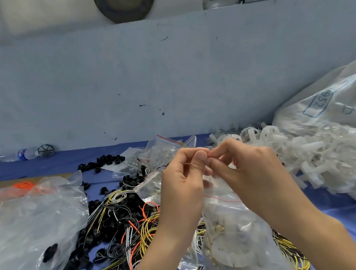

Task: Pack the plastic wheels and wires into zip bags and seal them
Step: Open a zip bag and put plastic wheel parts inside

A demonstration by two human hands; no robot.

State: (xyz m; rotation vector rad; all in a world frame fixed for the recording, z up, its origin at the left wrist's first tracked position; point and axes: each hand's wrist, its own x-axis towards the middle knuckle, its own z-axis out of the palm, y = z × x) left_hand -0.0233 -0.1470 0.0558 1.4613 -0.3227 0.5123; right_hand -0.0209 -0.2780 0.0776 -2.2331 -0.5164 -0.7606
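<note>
My left hand (185, 174) and my right hand (241, 162) meet at the middle of the view, both pinching the red-lined top edge of a clear zip bag (234, 229). The bag hangs below my fingers and holds white plastic wheels and wires. A tangle of yellow, white, black and orange wires (127, 236) lies on the blue table under my left forearm. White plastic wheels (324, 156) are heaped to the right. More zip bags (163, 150) lie behind my hands.
A big crumpled clear plastic bag (28, 229) covers the left of the table. Small black plastic parts (101, 163) are scattered around the wires. A large white sack (335, 100) leans at the far right. A water bottle (23, 154) and a dark wheel (46, 150) rest by the wall.
</note>
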